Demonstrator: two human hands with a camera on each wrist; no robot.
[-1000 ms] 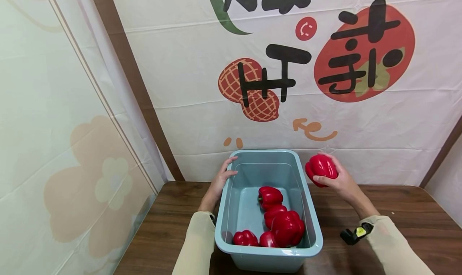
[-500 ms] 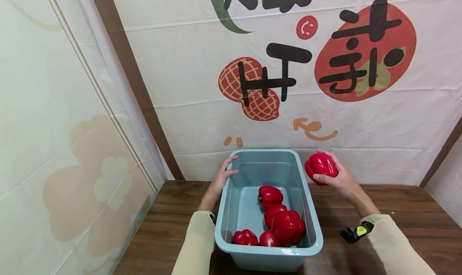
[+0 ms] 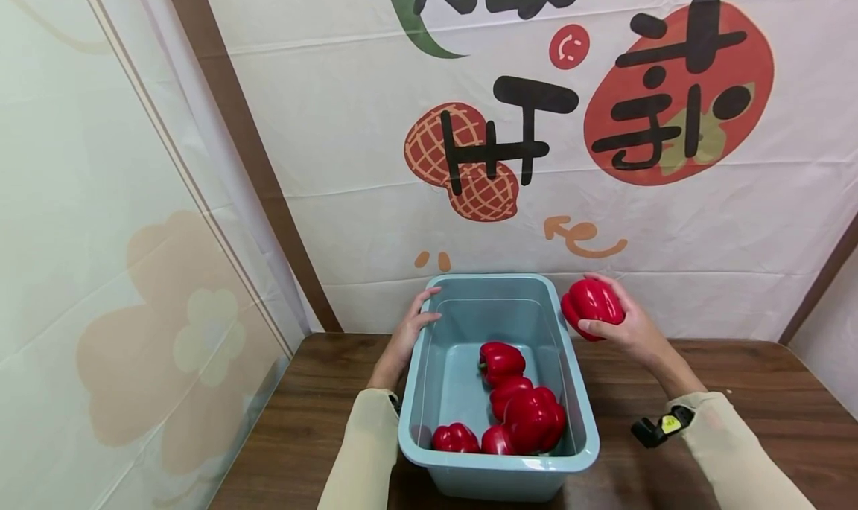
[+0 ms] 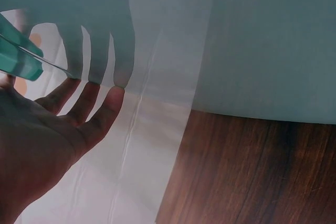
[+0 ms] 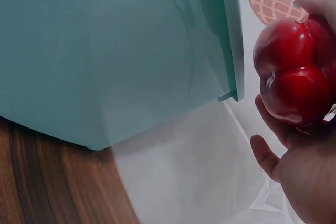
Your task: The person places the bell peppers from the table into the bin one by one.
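A light blue plastic tub (image 3: 462, 380) stands on the table, with a red bell pepper (image 3: 503, 362) and several more lying inside it. At its left rim, my left hand (image 3: 404, 342) hooks the thumb and a finger over the edge. Other fingers (image 4: 88, 100) of that hand lie against the outer wall in the left wrist view. Just outside the right rim, my right hand (image 3: 633, 331) grips another red bell pepper (image 3: 591, 309), raised to about rim height. The right wrist view has this pepper (image 5: 294, 72) between thumb and fingers, its lobed end showing.
The dark wooden table (image 3: 315, 413) reaches out on both sides of the tub. Close behind the tub hangs a white printed cloth (image 3: 362, 220); another pale cloth (image 3: 60, 272) hangs along the left side.
My right hand has shifted slightly left, bringing its bell pepper a little closer to the tub's right rim. The left hand stays at the left rim.
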